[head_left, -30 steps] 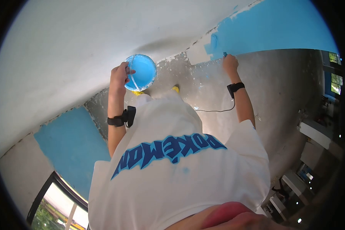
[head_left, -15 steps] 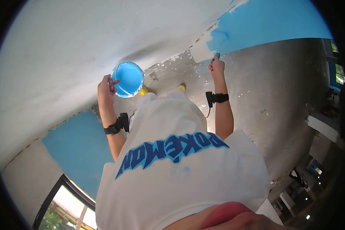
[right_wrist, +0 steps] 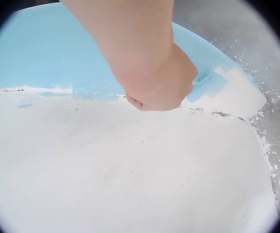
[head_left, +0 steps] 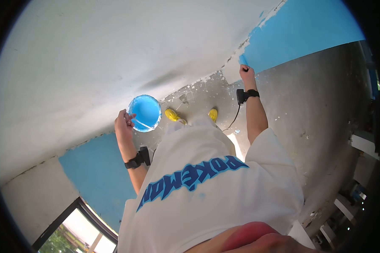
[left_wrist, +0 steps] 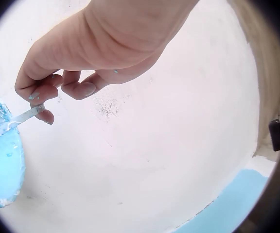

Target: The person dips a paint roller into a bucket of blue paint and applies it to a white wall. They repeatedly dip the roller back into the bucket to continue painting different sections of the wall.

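Note:
In the head view, my left hand (head_left: 124,122) holds a bucket (head_left: 158,114) of light blue paint by its pale handle (left_wrist: 14,122). The left wrist view shows the fingers bent around the end of that handle, with the bucket cut off at the frame's edge. Paint coats the bucket's rim. My right hand (head_left: 247,74) is closed around the handle of a small paint roller (head_left: 243,60), whose blue head lies over the border between blue paint and bare white wall. From the right wrist, the hand (right_wrist: 157,85) covers most of the roller.
A blue painted band (head_left: 308,33) runs along the wall to the right, below a cracked ledge edge. Grey floor (head_left: 299,101) carries white paint specks. Yellow shoes (head_left: 172,114) stand close to the wall. A dark-framed window (head_left: 78,227) is at lower left.
The bucket appears lower and left of the shoes, still hanging from the left hand. The right hand has shifted the roller along the wall beside the paint's edge. The head view has moved too.

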A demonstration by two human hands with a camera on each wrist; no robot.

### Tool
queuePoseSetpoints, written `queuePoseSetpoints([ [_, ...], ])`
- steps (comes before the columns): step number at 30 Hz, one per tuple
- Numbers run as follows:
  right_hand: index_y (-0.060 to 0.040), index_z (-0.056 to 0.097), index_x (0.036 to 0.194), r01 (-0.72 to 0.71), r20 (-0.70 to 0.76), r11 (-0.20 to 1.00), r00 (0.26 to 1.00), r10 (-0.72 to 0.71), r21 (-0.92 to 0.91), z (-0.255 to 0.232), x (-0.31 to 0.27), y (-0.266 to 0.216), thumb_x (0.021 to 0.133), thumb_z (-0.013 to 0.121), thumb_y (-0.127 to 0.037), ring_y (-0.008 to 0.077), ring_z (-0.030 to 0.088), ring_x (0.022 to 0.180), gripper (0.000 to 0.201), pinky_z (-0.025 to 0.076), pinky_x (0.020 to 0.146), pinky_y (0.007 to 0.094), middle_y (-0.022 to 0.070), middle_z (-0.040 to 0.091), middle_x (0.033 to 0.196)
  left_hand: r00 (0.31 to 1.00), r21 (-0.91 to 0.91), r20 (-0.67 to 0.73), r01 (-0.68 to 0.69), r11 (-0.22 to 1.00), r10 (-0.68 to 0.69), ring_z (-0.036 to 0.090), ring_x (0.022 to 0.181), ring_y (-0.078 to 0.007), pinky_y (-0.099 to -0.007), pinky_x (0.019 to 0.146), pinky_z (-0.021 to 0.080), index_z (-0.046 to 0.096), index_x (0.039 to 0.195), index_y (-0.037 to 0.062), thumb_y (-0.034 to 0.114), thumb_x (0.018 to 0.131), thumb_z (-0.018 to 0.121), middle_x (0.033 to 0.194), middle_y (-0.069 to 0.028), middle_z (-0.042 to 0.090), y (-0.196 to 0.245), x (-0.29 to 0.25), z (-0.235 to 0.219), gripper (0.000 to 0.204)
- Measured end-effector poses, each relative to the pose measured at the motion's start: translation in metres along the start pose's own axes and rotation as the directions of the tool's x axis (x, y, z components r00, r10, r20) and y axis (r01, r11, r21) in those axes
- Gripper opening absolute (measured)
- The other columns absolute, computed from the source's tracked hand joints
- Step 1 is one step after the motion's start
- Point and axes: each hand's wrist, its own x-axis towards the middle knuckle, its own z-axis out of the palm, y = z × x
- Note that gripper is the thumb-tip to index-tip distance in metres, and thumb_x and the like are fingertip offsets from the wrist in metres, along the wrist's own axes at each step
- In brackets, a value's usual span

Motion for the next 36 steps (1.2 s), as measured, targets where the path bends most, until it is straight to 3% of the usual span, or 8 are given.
queuePoseSetpoints([
  [10,-0.0032,0.036,0.081,-0.185,0.366,0.983,0.913,0.18,-0.023,0.077,-0.186,-0.018,0.099,0.033,-0.006,0.0095,0.04,0.052,0.018,0.033,0.045,0.0214,0.0024,0.037,0.066,0.991,0.199,0.134,0.005,0.98,-0.032,0.056,0.062,-0.0121,-0.0252,0.046,0.032,0.043,0.064,0.0094,0.021,0.089,0.053,0.057,-0.0023,0.046,0.004,0.004,0.004,0.029],
  [14,-0.0026,0.036,0.084,-0.239,0.432,0.97,0.872,0.231,-0.037,0.103,-0.256,-0.014,0.101,0.032,-0.008,0.0092,0.041,0.052,0.019,0.034,0.044,0.0218,0.0027,0.037,0.069,0.974,0.292,0.213,0.016,0.956,-0.081,0.049,0.054,-0.0112,-0.0247,0.047,0.036,0.047,0.066,0.0086,0.023,0.089,0.055,0.065,-0.0099,0.057,0.002,0.007,0.007,0.028],
  [20,0.0026,0.039,0.092,-0.142,0.414,0.986,0.895,0.164,-0.083,0.099,-0.293,-0.009,0.101,0.034,-0.01,0.0074,0.042,0.052,0.015,0.033,0.043,0.0195,0.002,0.038,0.07,0.911,0.425,0.41,-0.154,0.892,-0.038,0.048,0.052,-0.0093,-0.0242,0.046,0.034,0.05,0.061,0.0082,0.023,0.089,0.053,0.062,-0.0042,0.058,-0.003,0.004,0.02,0.032],
  [23,0.0002,0.041,0.089,-0.112,0.366,0.988,0.919,0.143,-0.104,0.074,-0.256,-0.009,0.101,0.034,-0.013,0.0064,0.042,0.052,0.02,0.031,0.042,0.0196,0.0006,0.038,0.07,0.907,0.545,0.422,-0.251,0.8,-0.002,0.047,0.051,-0.0097,-0.0249,0.047,0.037,0.064,0.069,0.0022,0.024,0.087,0.055,0.068,-0.0072,0.065,-0.009,-0.002,0.034,0.03],
  [27,-0.0037,0.043,0.085,-0.057,0.266,0.977,0.958,0.112,-0.206,0.039,-0.206,0.013,0.102,0.034,-0.015,0.0055,0.04,0.052,0.022,0.028,0.042,0.0197,-0.0013,0.04,0.069,0.861,0.618,0.509,-0.384,0.686,0.023,0.055,0.056,-0.0162,-0.031,0.053,0.043,0.066,0.07,-0.0034,0.026,0.085,0.057,0.068,-0.0084,0.066,-0.026,-0.003,0.043,0.034],
  [29,-0.0052,0.043,0.085,-0.135,0.228,0.964,0.955,0.188,-0.228,0.023,-0.19,0.024,0.102,0.036,-0.019,0.0047,0.04,0.052,0.023,0.027,0.041,0.0196,-0.0026,0.04,0.066,0.845,0.622,0.531,-0.443,0.646,0.069,0.058,0.057,-0.0183,-0.0326,0.056,0.045,0.066,0.071,-0.0048,0.027,0.084,0.057,0.066,-0.01,0.066,-0.044,0.003,0.041,0.035],
  [33,-0.0066,0.043,0.083,-0.092,0.123,0.921,0.981,0.149,-0.379,0.018,-0.272,0.082,0.102,0.039,-0.025,0.0045,0.039,0.051,0.027,0.026,0.041,0.0199,-0.0038,0.037,0.063,0.826,0.72,0.562,-0.519,0.461,0.053,0.064,0.061,-0.0236,-0.0359,0.062,0.048,0.067,0.075,-0.0069,0.028,0.081,0.056,0.062,-0.0152,0.064,-0.07,0.01,0.035,0.037],
  [36,-0.0082,0.042,0.08,0.06,0.176,0.815,0.983,0.052,-0.576,0.037,-0.351,0.128,0.101,0.043,-0.031,0.0052,0.037,0.049,0.031,0.025,0.039,0.0211,-0.0041,0.036,0.061,0.839,0.737,0.545,-0.475,0.481,-0.006,0.067,0.067,-0.0266,-0.0364,0.066,0.05,0.069,0.08,-0.0057,0.031,0.08,0.057,0.066,-0.0174,0.066,-0.104,0.034,0.028,0.038],
])
